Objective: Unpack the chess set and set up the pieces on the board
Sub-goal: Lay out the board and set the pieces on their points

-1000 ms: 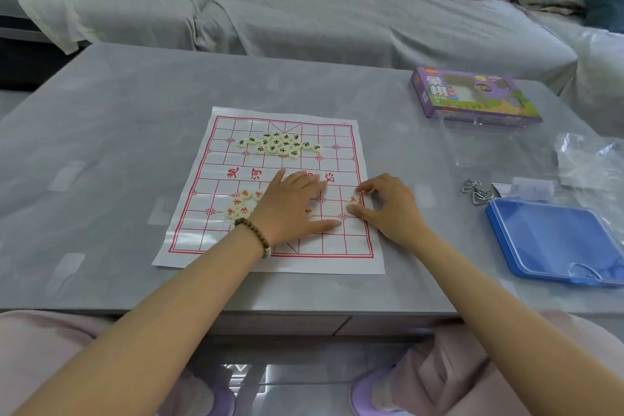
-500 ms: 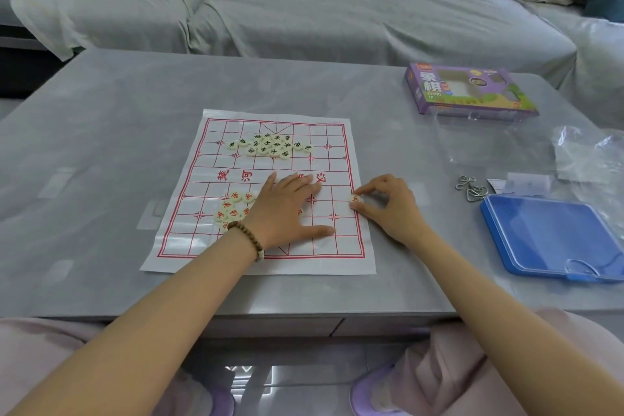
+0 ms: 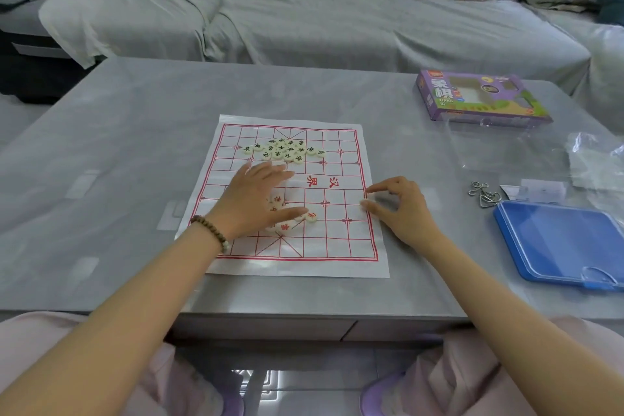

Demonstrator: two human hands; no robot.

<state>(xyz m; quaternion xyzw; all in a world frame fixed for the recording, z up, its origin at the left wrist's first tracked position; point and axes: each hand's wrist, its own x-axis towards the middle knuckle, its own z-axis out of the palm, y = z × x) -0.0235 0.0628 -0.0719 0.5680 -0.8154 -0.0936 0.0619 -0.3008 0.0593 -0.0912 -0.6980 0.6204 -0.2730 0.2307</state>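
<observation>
A white paper chess board with a red grid (image 3: 337,236) lies flat on the grey counter (image 3: 101,145). The left hand (image 3: 256,199), a brown bead bracelet (image 3: 211,230) on its wrist, rests on the near half with fingers straight and spread, palm down over a cluster of cream round pieces with red characters (image 3: 283,227) and gripping none of them. The right hand (image 3: 401,204) sits at the board's right edge, fingers curled, thumb and forefinger close together; whether they pinch a piece cannot be told. On the far half lies a heap of cream pieces with black characters (image 3: 283,150). To the right are a purple cardboard box (image 3: 479,100) and a blue plastic case (image 3: 560,243).
</observation>
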